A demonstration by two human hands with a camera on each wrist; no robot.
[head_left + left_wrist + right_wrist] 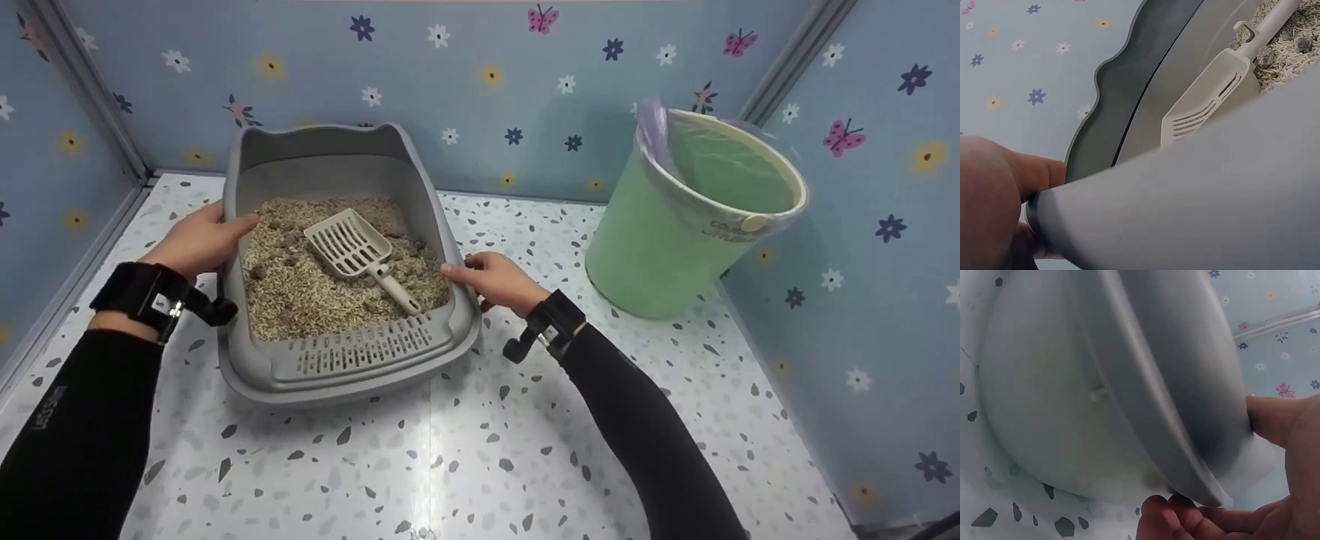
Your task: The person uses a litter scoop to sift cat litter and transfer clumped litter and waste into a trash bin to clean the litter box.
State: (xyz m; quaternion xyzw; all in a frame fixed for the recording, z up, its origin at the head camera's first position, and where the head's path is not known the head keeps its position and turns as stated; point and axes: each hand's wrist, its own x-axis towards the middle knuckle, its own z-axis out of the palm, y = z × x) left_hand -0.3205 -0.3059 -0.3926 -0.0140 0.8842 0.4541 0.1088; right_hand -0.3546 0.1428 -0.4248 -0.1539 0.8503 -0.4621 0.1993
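A grey litter box (345, 379) stands on the speckled floor, filled with pale pellet litter (300, 292) and dark clumps. A white slotted scoop (352, 244) lies on the litter, handle toward the near right. My left hand (201, 241) grips the box's left rim, thumb over the edge. My right hand (491, 279) grips the right rim. In the left wrist view the hand (994, 202) holds the grey rim (1185, 214) with the scoop (1207, 101) beyond. In the right wrist view the thumb (1275, 417) lies on top and the fingers (1185, 517) curl under the rim (1145, 410).
A green bin (660, 240) with a clear liner stands tilted at the right, near the corner. Blue flowered walls (480, 75) close in the back and both sides. Speckled white floor (465, 465) stretches in front of the box.
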